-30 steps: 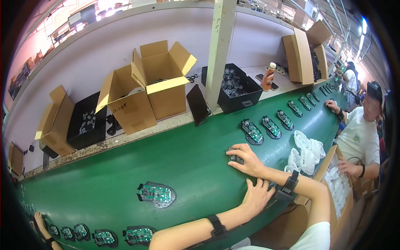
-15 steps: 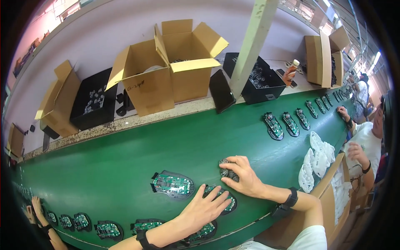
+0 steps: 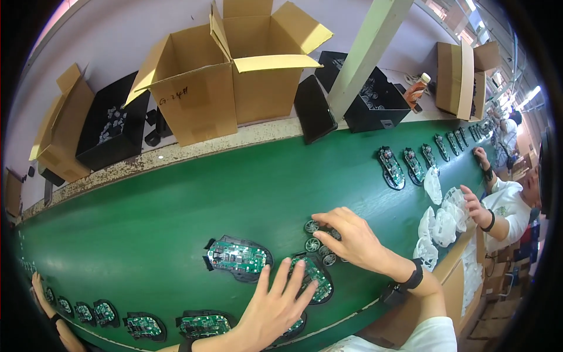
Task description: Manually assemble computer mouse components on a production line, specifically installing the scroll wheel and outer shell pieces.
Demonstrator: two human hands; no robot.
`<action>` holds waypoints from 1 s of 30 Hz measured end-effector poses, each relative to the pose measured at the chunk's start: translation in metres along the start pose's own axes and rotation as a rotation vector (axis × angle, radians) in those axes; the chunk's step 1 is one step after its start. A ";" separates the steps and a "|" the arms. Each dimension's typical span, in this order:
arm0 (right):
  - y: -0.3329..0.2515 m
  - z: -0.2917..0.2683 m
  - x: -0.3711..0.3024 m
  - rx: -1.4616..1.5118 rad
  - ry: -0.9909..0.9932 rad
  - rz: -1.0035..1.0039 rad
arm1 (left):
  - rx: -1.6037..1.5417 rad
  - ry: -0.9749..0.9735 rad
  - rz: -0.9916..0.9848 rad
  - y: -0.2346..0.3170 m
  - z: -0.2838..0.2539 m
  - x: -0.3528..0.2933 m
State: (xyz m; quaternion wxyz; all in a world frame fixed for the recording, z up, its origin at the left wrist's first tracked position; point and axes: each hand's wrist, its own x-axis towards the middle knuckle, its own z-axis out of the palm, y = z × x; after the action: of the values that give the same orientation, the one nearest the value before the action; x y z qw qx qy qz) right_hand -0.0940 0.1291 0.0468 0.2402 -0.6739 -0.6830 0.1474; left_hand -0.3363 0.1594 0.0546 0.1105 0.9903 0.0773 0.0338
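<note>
My left hand (image 3: 275,308) lies with its fingers spread over a green circuit board in a black shell (image 3: 315,280); its fingertips rest on or just above the board. My right hand (image 3: 358,240) is arched over a cluster of small spoked wheels (image 3: 312,244) on the green work surface. Its thumb and index finger are apart, close to the wheel at the far left of the cluster (image 3: 311,226). Some wheels are partly hidden under the palm. Left of the cluster sits another circuit board in its shell (image 3: 237,258).
More boards in shells line the near edge (image 3: 202,324) and the far right (image 3: 391,167). White plastic shells (image 3: 444,227) lie on the right, beside a co-worker's hand (image 3: 478,210). Cartons (image 3: 196,111) and black bins (image 3: 375,111) stand on the back ledge. Another person's arm (image 3: 44,299) reaches in at left.
The wheels bunched under my right hand now lie more spread out, its fingers looser. My left hand has shifted left and nearer. More white shells lie at right beside the co-worker's hand.
</note>
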 end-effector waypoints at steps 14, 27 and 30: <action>-0.029 -0.013 -0.015 -0.076 0.024 -0.295 | -0.167 -0.106 -0.314 0.020 0.015 0.003; -0.031 0.005 -0.022 -0.245 -0.082 -0.409 | 0.082 0.074 -0.298 0.028 0.033 0.008; -0.032 0.002 -0.025 -0.237 -0.084 -0.356 | 0.175 -0.023 -0.270 0.026 0.020 0.011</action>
State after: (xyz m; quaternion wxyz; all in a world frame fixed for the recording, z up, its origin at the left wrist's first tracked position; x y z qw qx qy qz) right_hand -0.1233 0.1028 0.0585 0.1530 -0.5593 -0.8132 0.0493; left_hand -0.3200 0.1323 0.0417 0.0283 0.9771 0.2111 0.0005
